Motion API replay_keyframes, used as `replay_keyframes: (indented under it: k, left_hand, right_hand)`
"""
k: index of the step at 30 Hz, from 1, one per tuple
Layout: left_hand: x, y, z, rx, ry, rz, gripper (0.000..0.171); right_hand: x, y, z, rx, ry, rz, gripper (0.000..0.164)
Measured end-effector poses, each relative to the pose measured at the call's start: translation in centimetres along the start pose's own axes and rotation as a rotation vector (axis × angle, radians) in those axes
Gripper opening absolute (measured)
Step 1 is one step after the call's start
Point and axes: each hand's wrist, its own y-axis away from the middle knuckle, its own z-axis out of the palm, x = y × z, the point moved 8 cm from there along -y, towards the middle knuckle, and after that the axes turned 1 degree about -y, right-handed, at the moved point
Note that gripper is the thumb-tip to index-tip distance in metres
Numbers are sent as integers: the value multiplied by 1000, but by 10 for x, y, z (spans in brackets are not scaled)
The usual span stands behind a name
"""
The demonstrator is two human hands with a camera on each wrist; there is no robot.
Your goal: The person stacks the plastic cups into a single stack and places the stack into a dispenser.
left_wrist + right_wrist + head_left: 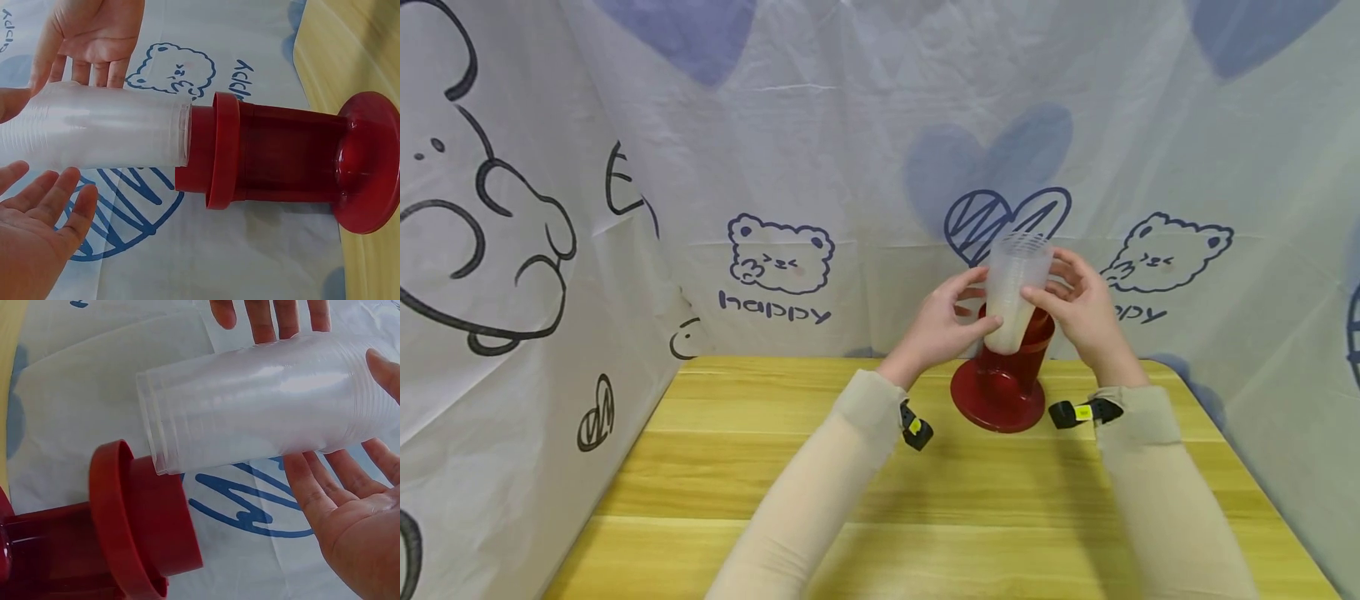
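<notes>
A stack of clear plastic cups (pixel 1018 287) is held between both hands, slightly tilted, at the top of a red cup holder (pixel 1000 404). On one side, my left hand (pixel 942 323) grips the stack with thumb and fingers around it. From the other side my right hand (pixel 1084 315) holds it, thumb across the front. In the right wrist view, the lower end of the cup stack (pixel 262 400) lies beside the holder's red upper tube (pixel 162 515). Whether cups and tube touch, I cannot tell. The holder stands upright on a round base.
The holder rests near the back edge of a wooden table (pixel 760 450). Behind the table hangs a white cloth (pixel 850 167) printed with hearts and bears, and more cloth covers the left and right sides. Each wrist wears a black strap with a small camera.
</notes>
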Motion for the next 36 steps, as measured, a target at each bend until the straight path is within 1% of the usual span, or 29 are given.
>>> replay_keyframes:
  k: [7,12,15,18,21,27,32,36]
  left_hand:
    - [4,-14,1,-15,-48,7,70]
    - [6,-20,3,-33,-82,-12,73]
    - [8,-23,4,-45,-89,-28,74]
    - [8,-27,5,-59,-74,-56,76]
    - [9,-29,5,-57,-53,-65,76]
    - [9,-35,6,-54,-23,-62,77]
    - [5,-41,9,-70,-30,-70,78]
    - [1,-44,12,-83,-21,-84,80]
  right_hand:
    - [-2,-11,-6,5,-27,-7,62]
    - [-4,-14,-10,13,-66,-2,68]
    - [-6,-17,-12,24,-63,0,69]
    - [-7,-21,-14,29,-56,-3,70]
    - [-7,-24,-14,29,-42,-2,69]
    - [-7,-27,-17,39,-45,-7,67]
    - [-5,-30,-20,60,-41,-5,68]
    - [-1,-33,-23,73,14,11,69]
